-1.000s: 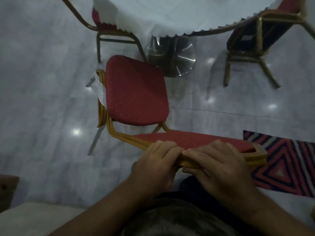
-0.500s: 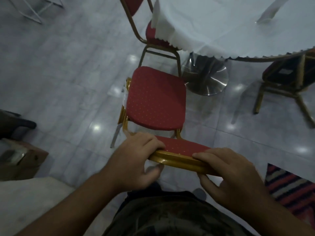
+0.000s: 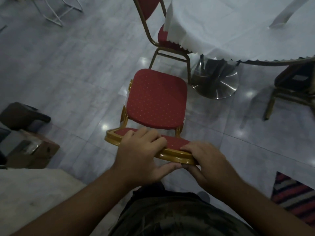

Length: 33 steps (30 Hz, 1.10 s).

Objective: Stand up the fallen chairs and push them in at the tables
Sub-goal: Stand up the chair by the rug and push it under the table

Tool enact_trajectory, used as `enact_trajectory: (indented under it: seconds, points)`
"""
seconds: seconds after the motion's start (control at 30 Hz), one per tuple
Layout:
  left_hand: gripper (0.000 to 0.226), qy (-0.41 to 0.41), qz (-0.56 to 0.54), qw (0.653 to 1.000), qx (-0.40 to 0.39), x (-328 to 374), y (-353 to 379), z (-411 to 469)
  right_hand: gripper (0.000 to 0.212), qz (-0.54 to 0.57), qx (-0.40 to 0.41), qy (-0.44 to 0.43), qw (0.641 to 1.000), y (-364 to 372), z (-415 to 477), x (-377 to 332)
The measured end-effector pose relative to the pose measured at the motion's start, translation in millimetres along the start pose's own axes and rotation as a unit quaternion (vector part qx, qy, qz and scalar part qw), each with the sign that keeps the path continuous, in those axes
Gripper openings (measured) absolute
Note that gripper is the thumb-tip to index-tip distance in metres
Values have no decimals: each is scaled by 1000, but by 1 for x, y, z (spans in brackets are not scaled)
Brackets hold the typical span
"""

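A red-cushioned chair (image 3: pixel 156 99) with a gold frame stands upright on the tiled floor directly in front of me, its seat facing the round table (image 3: pixel 238 26) with the white cloth. My left hand (image 3: pixel 141 155) and my right hand (image 3: pixel 204 160) both grip the top rail of its backrest, fingers over the red pad, thumbs under the gold edge. The chair's front is a short way from the table's shiny metal base (image 3: pixel 214 82).
A second red chair (image 3: pixel 163 34) is tucked at the table's left side, and a dark-seated one (image 3: pixel 294 86) at the right. A cardboard box (image 3: pixel 29 149) and dark objects lie at the left, a striped rug (image 3: pixel 293 196) at the lower right.
The view has swung left and the chair now appears centred and squarer to the table. My hands have shifted along the backrest rail and still hold it.
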<state>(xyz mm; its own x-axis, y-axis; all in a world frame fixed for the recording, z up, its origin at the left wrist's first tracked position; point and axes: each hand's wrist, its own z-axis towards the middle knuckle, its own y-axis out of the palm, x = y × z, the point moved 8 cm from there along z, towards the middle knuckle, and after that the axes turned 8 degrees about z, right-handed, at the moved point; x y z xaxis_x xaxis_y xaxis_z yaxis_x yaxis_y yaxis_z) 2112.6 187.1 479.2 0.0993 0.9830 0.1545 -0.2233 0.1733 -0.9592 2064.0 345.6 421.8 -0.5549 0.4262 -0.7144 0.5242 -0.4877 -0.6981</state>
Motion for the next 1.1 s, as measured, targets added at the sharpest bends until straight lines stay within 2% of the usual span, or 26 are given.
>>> enact_trajectory:
  seconds: [0.07,0.2,0.33,0.57,0.83,0.97,1.1]
  points:
    - [59,14,15,999,30,-10,-2,-3,37,-8,-8,-14,1000,7,11,-8]
    - [62,27,21,995,98,-34,-5,-2,41,-26,46,17,998,9,26,-11]
    - [63,-9,-22,991,132,-46,4,10,36,-68,60,36,995,-4,44,-5]
    - [66,-65,-77,987,127,-54,39,40,30,-107,88,45,989,-28,62,13]
    - [65,15,-159,980,120,-19,68,78,29,-54,149,126,979,-46,20,52]
    - [66,59,-171,978,105,9,81,103,26,-39,202,158,966,-62,-4,66]
    - [66,85,-173,978,81,32,89,129,19,-21,211,179,961,-81,-16,80]
